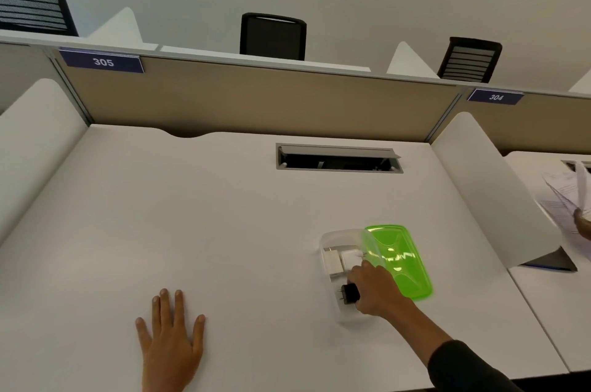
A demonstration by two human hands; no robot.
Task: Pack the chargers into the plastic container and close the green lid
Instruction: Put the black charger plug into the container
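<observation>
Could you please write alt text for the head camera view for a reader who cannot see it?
A person's right hand lowers a black charger into a clear plastic container holding white chargers, its green lid lying beside it. The left hand rests flat on the white desk.

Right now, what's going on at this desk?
A person is packing chargers into a clear plastic container on a white desk. The right hand is lowering a black charger into its near end, fingers closed around it. Two white chargers already lie inside. The green lid is off, leaning against the container's right side. The left hand rests flat on the desk, holding nothing.
</observation>
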